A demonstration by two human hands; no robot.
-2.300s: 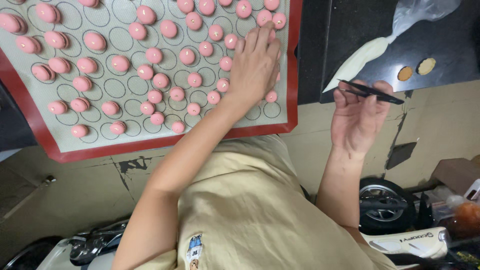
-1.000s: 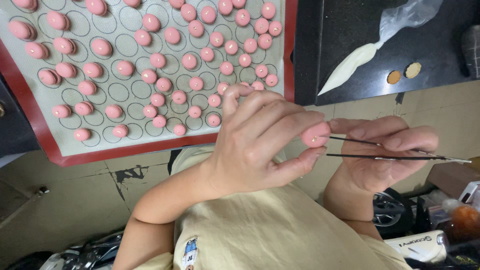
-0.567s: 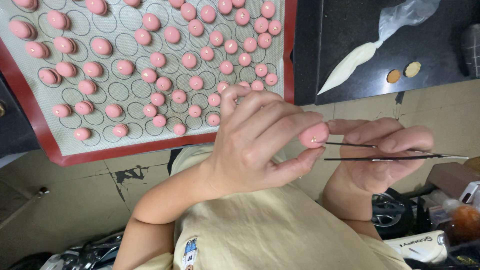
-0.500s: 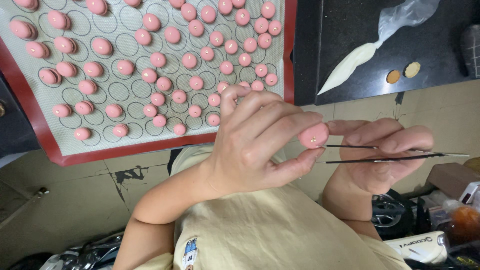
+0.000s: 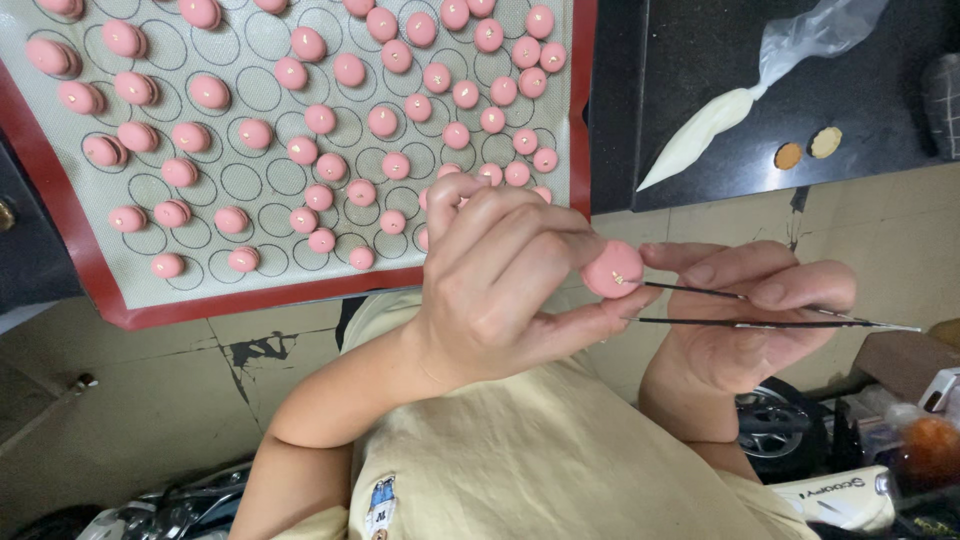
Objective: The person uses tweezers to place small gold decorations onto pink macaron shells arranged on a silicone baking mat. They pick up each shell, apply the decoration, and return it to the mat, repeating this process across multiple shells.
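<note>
Barely shifted, the left hand (image 5: 500, 290) pinches a pink macaron shell (image 5: 612, 268) while the right hand (image 5: 750, 320) squeezes black tweezers (image 5: 760, 308), tips touching the shell's face to seat a gold fleck, which I judge needs a gentle release.

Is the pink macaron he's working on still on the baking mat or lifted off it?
Lifted off. The left hand holds the pink macaron below the baking mat, while tweezers in the right hand touch it.

Pink macaron shell (image 5: 612, 268) with a tiny gold fleck, black tweezers (image 5: 760, 308) – rows of matching pink shells (image 5: 380, 120) on a grey baking mat (image 5: 150, 285) printed with dark circles, red border. White piping bag (image 5: 705, 130), pale yellow shirt (image 5: 540, 460).
</note>
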